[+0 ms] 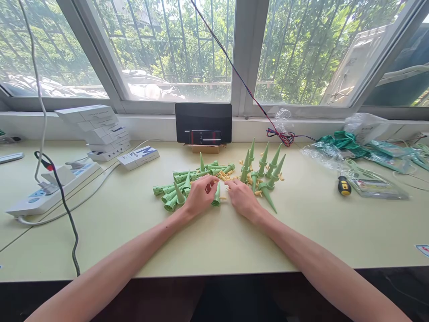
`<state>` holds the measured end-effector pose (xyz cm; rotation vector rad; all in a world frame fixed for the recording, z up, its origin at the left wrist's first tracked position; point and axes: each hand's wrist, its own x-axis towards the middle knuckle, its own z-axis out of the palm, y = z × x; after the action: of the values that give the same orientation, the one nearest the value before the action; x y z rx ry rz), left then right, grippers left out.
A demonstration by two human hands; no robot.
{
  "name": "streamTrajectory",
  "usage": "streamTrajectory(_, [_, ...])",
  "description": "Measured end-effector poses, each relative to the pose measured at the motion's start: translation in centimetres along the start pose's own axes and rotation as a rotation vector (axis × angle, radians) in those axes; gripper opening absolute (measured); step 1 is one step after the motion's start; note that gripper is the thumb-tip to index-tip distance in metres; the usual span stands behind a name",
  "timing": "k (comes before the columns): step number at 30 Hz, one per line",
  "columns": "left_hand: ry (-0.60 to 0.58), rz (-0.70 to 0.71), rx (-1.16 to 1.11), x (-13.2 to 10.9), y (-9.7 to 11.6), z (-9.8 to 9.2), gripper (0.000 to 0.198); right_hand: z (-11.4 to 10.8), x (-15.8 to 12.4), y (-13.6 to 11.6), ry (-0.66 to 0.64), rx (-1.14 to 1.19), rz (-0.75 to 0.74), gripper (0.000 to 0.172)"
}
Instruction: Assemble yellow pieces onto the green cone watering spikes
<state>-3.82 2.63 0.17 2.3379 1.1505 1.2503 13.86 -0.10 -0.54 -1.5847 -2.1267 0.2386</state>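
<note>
Near the middle of the table, my left hand (203,193) is curled, thumb and fingertips close together beside a green cone piece (216,197); what its fingers hold, if anything, is too small to name. My right hand (241,197) reaches in from the other side, its fingers bent down at the small yellow parts (230,175); its fingertips are partly hidden. Several green cones (170,197) lie in a pile around my left hand, a few pointing up. Several green spikes with yellow pieces (263,161) stand upright beyond my right hand, and one lies tilted toward the table's front.
A dark tablet (203,117) with a phone (205,137) before it stands at the back. White boxes (100,129) and a power strip (53,190) are at the left. A yellow-black screwdriver (344,185), plastic bags (363,127) and cables lie at the right.
</note>
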Motion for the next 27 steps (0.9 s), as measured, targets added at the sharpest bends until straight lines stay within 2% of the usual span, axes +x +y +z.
streamTrajectory(5, [0.002,-0.002,-0.004,-0.1,-0.1,0.0,0.016,-0.2,-0.1,0.0,0.003,-0.005,0.005,0.034])
streamTrajectory(12, [0.01,0.025,0.028,0.1,0.6,-0.4,0.015,-0.7,-0.4,-0.7,0.186,0.254,-0.126,0.03])
streamTrajectory(17, [-0.02,0.052,0.008,0.1,1.0,-0.6,0.021,-0.5,-0.3,-0.6,0.275,0.311,-0.199,0.028])
streamTrajectory(27, [-0.042,0.052,-0.048,0.0,1.1,-0.6,0.021,-0.4,-0.3,-0.5,0.304,0.362,-0.261,0.025])
